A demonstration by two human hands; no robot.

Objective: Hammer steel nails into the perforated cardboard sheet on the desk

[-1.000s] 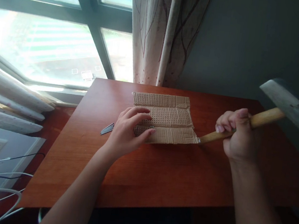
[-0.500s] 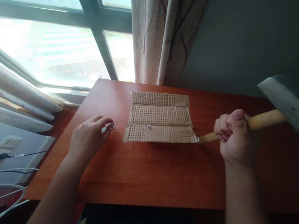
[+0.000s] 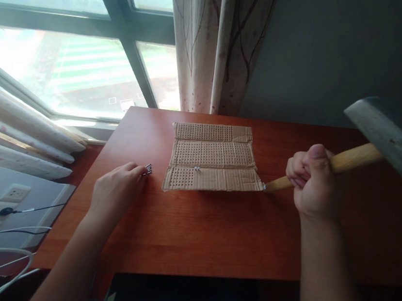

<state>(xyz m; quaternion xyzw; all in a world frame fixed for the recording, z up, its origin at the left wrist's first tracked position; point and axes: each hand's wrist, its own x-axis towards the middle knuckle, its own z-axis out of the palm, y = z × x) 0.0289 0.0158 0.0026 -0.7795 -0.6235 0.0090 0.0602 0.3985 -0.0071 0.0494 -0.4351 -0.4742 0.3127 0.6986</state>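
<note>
One red-brown table (image 3: 213, 230) by curtained window (image 3: 68, 66); left fingers (image 3: 133, 170) curled on nails (image 3: 148, 169), right fingers (image 3: 295, 171) tight around hammer (image 3: 354, 158)

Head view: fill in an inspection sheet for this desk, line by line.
Surface: glossy red-brown wooden table.
Job's things: perforated cardboard sheet lies flat, creased into three strips; two nail heads stand at its nearer crease; bundle of nails lies left of it; hammer is raised at the right.
Clutter: nothing seen.
Grips: left hand lies on the nails, grip unclear; right hand is fisted round the hammer's wooden handle.
Cables: white and black cables by a wall socket, below the table's left edge.
Surroundings: window at left, patterned curtain, grey wall.
</note>
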